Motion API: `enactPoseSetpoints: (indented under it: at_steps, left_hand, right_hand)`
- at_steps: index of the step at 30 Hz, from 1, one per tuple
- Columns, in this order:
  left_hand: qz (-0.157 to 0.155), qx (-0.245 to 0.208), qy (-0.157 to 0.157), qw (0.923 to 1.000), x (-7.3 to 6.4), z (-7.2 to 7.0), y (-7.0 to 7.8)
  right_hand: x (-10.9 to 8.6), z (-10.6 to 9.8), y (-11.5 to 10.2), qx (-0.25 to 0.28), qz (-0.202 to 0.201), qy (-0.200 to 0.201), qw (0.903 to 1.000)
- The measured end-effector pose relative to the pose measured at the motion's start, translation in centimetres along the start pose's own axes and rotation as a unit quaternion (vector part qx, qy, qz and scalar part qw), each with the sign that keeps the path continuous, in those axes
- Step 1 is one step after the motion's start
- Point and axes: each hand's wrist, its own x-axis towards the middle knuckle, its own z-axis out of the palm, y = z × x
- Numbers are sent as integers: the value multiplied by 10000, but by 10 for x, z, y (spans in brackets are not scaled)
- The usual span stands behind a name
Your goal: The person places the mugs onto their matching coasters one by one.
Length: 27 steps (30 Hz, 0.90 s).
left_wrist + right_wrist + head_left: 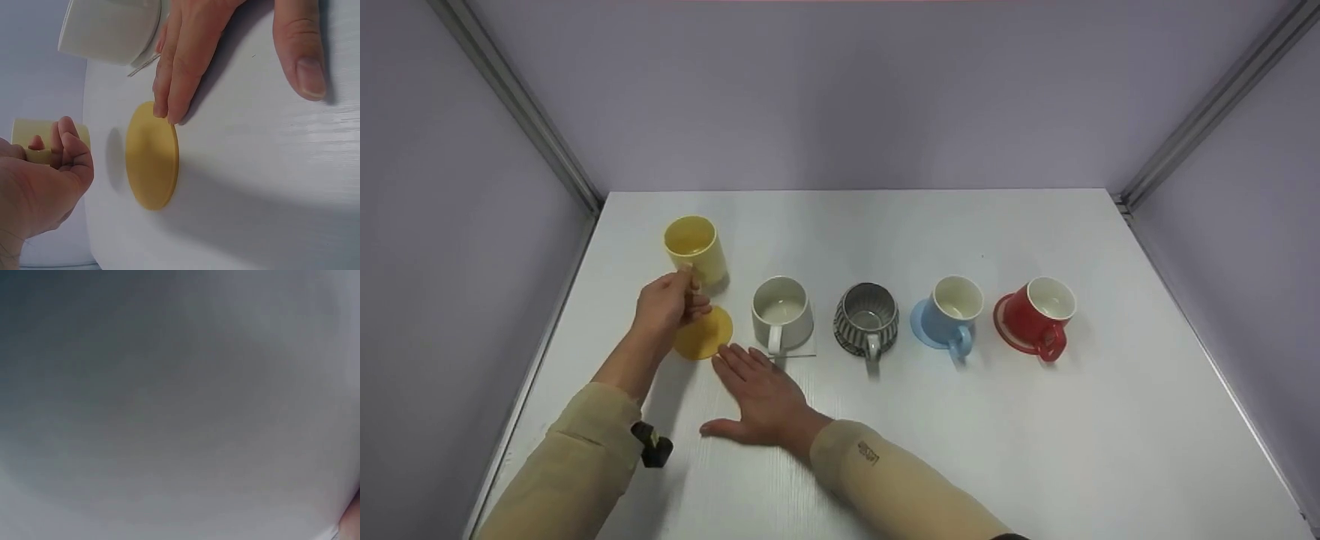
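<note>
At the left of the head view, my left hand (663, 304) grips the handle of a yellow mug (706, 259). The left wrist view has the mug held upright off the table, its shadow beneath. A round yellow coaster (706, 336) lies bare on the table, just nearer than the mug. My right hand (763, 396) lies flat with fingers straight and thumb spread, its fingertips touching the coaster's edge. The right wrist view is a grey blur, with only a bit of skin in the lower right corner.
To the right, a white mug (799, 322) stands on a white square coaster (808, 349). Further along are a grey striped mug (855, 326), a light blue mug (941, 324) on a blue coaster (919, 324), and a red mug (1024, 319) on a red coaster (1003, 330). Walls enclose the white table (1035, 450).
</note>
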Motion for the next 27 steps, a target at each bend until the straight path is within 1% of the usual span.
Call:
enactPoseSetpoints:
  at_steps: [4,7,13,17,21,27]
  left_hand:
    - [10,116,22,9999,-5,2,0]
    - [52,143,-19,9999,-10,2,-1]
    - [174,36,-83,9998,-18,3,-3]
    - [216,47,-75,9997,-23,4,-5]
    - [169,86,-52,9998,-28,2,-7]
    - [151,30,-45,9999,-34,1,-9]
  right_hand:
    - [0,0,0,-22,5,-23,10000]
    - [0,0,0,-27,7,-53,10000]
    - [0,2,1,-13,8,-2,10000]
    - [0,4,1,-8,18,29,10000]
    - [0,5,1,-55,16,23,10000]
    - [1,4,1,-155,-9,39,9999]
